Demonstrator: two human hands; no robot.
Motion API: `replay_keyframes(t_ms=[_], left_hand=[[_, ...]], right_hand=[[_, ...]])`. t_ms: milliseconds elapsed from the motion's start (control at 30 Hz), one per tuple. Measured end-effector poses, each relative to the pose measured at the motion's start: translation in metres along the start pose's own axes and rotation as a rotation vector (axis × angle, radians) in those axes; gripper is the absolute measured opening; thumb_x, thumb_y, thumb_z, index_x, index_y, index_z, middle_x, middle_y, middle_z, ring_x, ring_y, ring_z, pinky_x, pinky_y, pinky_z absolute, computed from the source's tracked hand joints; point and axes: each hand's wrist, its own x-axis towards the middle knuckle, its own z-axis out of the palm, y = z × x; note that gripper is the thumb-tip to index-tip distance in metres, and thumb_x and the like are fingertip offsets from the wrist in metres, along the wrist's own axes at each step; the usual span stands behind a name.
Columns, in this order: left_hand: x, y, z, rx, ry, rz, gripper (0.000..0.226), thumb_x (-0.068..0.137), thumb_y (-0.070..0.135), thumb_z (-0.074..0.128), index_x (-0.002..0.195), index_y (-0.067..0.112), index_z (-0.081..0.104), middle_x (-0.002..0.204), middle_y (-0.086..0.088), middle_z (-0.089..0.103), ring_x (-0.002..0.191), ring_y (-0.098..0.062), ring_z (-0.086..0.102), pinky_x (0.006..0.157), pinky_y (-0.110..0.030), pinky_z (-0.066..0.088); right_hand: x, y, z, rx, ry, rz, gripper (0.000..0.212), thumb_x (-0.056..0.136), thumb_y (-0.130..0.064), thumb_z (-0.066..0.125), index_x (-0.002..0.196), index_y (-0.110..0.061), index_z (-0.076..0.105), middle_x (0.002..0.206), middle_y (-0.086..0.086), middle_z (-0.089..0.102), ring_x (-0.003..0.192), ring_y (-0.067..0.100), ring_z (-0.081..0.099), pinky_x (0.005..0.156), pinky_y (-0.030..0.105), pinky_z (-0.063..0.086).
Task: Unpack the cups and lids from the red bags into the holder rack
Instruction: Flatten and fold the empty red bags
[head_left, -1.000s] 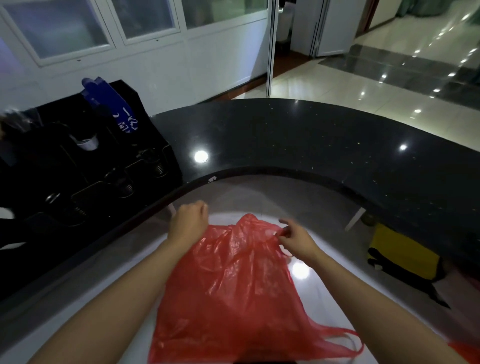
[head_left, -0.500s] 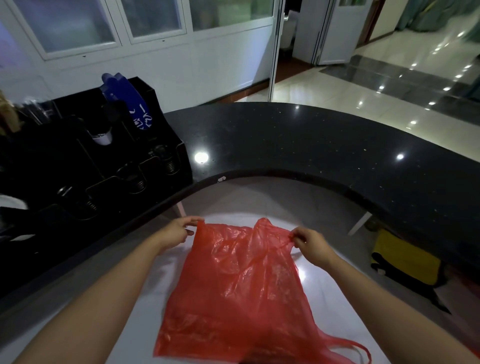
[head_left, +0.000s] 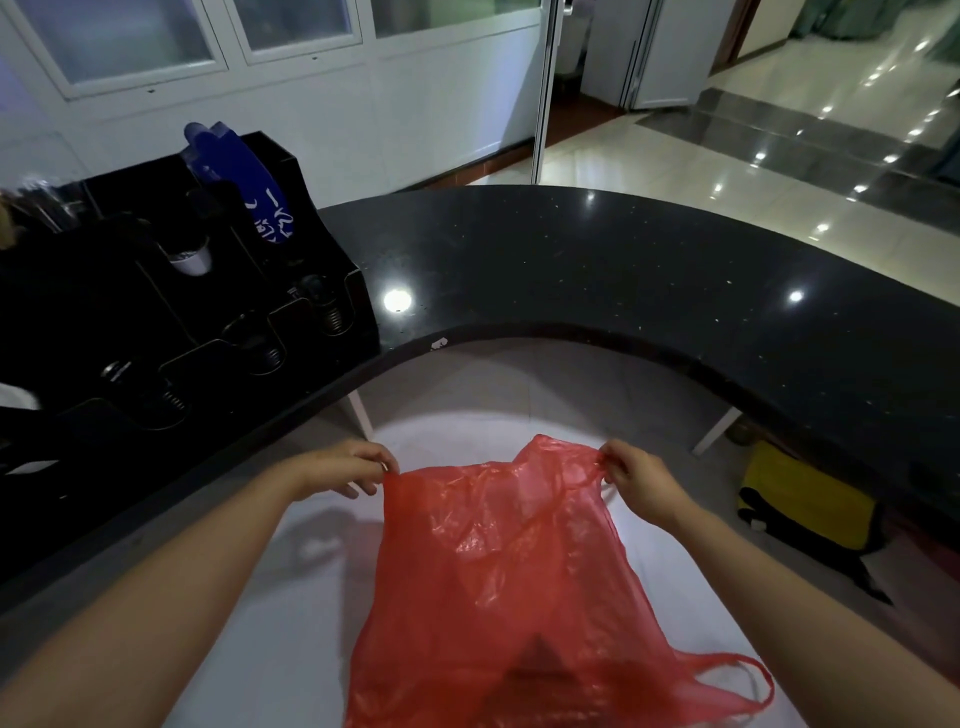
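Both hands have spread apart: left hand (head_left: 345, 467) and right hand (head_left: 641, 480) pinch the red bag (head_left: 498, 582) at opposite top edges, below the counter (head_left: 623, 270) rim

— What does the person wear on the arms?

— Nothing that shows. Both forearms are bare from the bottom edge of the view up to the wrists, with no sleeve in sight.

— And on the hands?

— The left hand (head_left: 343, 467) and the right hand (head_left: 641, 480) are bare too: no gloves, and no ring or watch can be made out.
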Motion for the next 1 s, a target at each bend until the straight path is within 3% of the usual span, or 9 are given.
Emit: replay_keyframes(t_ms=[133, 267, 467, 667, 767, 867, 1000], left_hand=[[-0.007, -0.005, 0.008, -0.052, -0.074, 0.018, 0.021, 0.086, 0.034, 0.068, 0.107, 0.034, 0.073, 0.112, 0.004, 0.071, 0.104, -0.017, 0.068, 0.09, -0.032, 0.057], [-0.01, -0.01, 0.02, 0.03, -0.062, 0.047, 0.015, 0.091, 0.025, 0.07, 0.104, 0.029, 0.075, 0.103, 0.005, 0.074, 0.096, -0.014, 0.069, 0.087, -0.03, 0.058], [-0.01, -0.027, 0.019, -0.026, 0.152, 0.09, 0.011, 0.093, 0.008, 0.068, 0.101, 0.012, 0.074, 0.095, -0.011, 0.075, 0.088, -0.02, 0.071, 0.082, -0.028, 0.058], [-0.007, -0.049, 0.015, -0.175, 0.422, 0.003, 0.022, 0.09, -0.001, 0.068, 0.109, 0.01, 0.065, 0.088, -0.022, 0.07, 0.08, -0.026, 0.067, 0.082, -0.037, 0.056], [-0.002, -0.062, 0.01, -0.281, 0.554, -0.11, 0.014, 0.089, -0.006, 0.065, 0.102, -0.001, 0.069, 0.088, -0.022, 0.068, 0.076, -0.026, 0.061, 0.068, -0.03, 0.05], [0.002, -0.073, 0.008, -0.435, 0.624, -0.162, 0.011, 0.094, -0.007, 0.061, 0.097, 0.002, 0.067, 0.082, -0.016, 0.064, 0.068, -0.02, 0.056, 0.063, -0.026, 0.046], [0.011, -0.084, 0.011, -0.584, 0.673, -0.221, 0.011, 0.1, -0.003, 0.053, 0.102, 0.003, 0.062, 0.087, -0.014, 0.064, 0.074, -0.022, 0.06, 0.072, -0.033, 0.053]], right_hand=[[0.001, 0.001, 0.002, 0.003, -0.018, 0.008, 0.023, 0.098, -0.005, 0.049, 0.095, -0.022, 0.063, 0.087, -0.008, 0.066, 0.079, 0.005, 0.061, 0.067, 0.017, 0.043], [0.002, 0.004, 0.004, -0.006, -0.021, 0.022, 0.022, 0.098, -0.006, 0.049, 0.095, -0.023, 0.064, 0.086, -0.008, 0.067, 0.078, 0.006, 0.061, 0.066, 0.017, 0.043], [0.001, 0.017, 0.001, -0.102, 0.024, 0.016, 0.012, 0.098, -0.014, 0.059, 0.099, -0.014, 0.071, 0.092, 0.001, 0.069, 0.086, 0.021, 0.063, 0.079, 0.035, 0.051], [-0.001, 0.038, -0.004, -0.218, 0.068, 0.126, 0.018, 0.095, -0.008, 0.056, 0.092, -0.011, 0.074, 0.091, 0.005, 0.07, 0.085, 0.025, 0.063, 0.068, 0.031, 0.042], [-0.004, 0.049, -0.005, -0.215, 0.075, 0.174, 0.019, 0.096, -0.008, 0.056, 0.092, -0.009, 0.075, 0.092, 0.01, 0.072, 0.083, 0.027, 0.063, 0.067, 0.03, 0.04], [-0.006, 0.055, -0.003, -0.188, 0.064, 0.175, 0.017, 0.097, -0.009, 0.059, 0.099, -0.007, 0.076, 0.097, 0.009, 0.073, 0.086, 0.025, 0.063, 0.072, 0.027, 0.04], [-0.008, 0.058, 0.0, -0.169, 0.054, 0.156, 0.016, 0.096, -0.008, 0.063, 0.103, -0.009, 0.077, 0.1, 0.007, 0.073, 0.082, 0.016, 0.058, 0.075, 0.026, 0.042]])
